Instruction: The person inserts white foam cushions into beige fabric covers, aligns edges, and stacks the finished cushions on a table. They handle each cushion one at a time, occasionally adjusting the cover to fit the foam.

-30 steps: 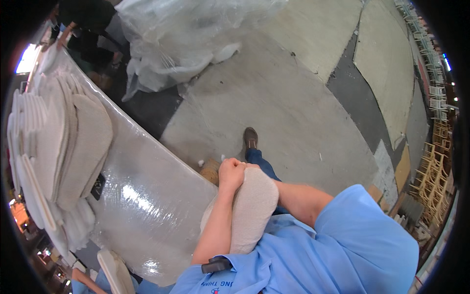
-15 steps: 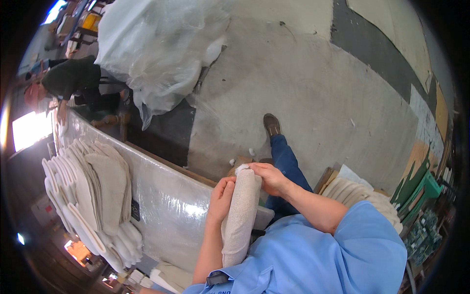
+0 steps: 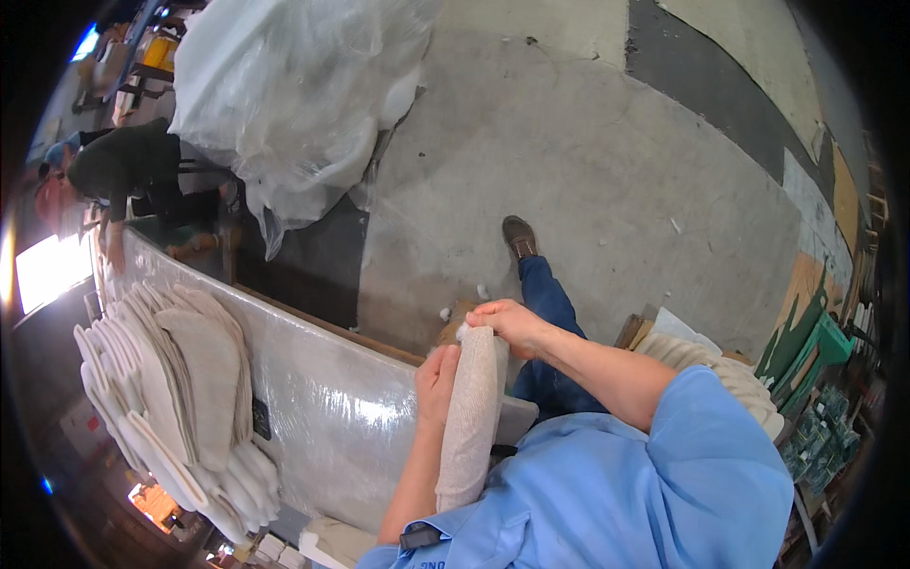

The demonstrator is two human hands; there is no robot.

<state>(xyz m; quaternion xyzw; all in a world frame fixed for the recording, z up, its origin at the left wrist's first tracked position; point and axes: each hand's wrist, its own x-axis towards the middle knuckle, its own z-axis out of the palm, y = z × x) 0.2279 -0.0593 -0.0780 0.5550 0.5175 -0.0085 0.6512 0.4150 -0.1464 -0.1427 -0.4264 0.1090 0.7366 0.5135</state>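
A long, padded piece in cream knit fabric [image 3: 471,417] lies lengthwise in front of my body, its near end against my blue shirt. A small tuft of white stuffing [image 3: 463,332] shows at its far end. My left hand [image 3: 437,379] is closed on the left edge of the padded piece near that end. Over the far end, my right hand [image 3: 512,324] pinches at the opening beside the tuft. The right fingertips partly hide what they grip.
To my left, a plastic-wrapped table [image 3: 332,417] carries a stack of cream padded pieces [image 3: 194,379]. Beyond it a co-worker in dark clothes [image 3: 133,171] bends over the far end. Plastic sheeting [image 3: 294,104] covers a large bundle ahead. More cream pieces [image 3: 701,365] lie at my right.
My right hand has risen slightly and shifted left over the far end of the padded piece. The left hand keeps its hold. The whole view has shifted a little.
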